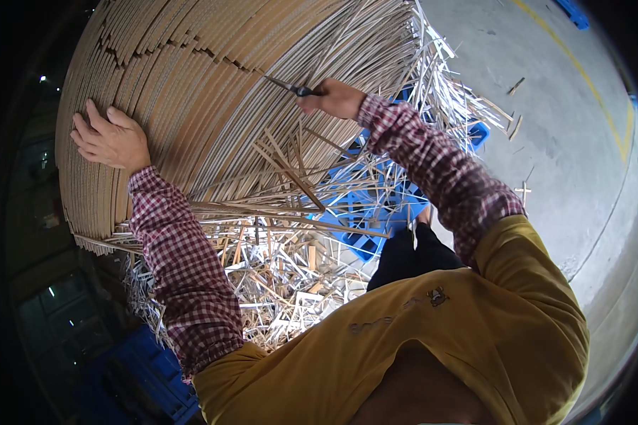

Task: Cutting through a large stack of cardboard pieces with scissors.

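A large stack of brown corrugated cardboard sheets [170,106], seen edge-on, spreads before me with a jagged dark gap running across its far part. My left hand [112,138] rests flat on the stack's left side, fingers spread, holding nothing. In my right hand [334,99] is a knife [288,86] with a dark handle and a thin pointed metal blade. Its tip reaches left to the cardboard edges near the end of the gap; whether it touches them I cannot tell. Loose cardboard strips [287,166] lie across the stack below my right hand.
A blue plastic pallet [365,241] shows under the stack's right side, strewn with thin strips. Cardboard scraps [290,283] heap up close to my body. Grey floor [539,149] with a yellow line [581,71] extends right. A blue crate-like object [149,372] stands at lower left.
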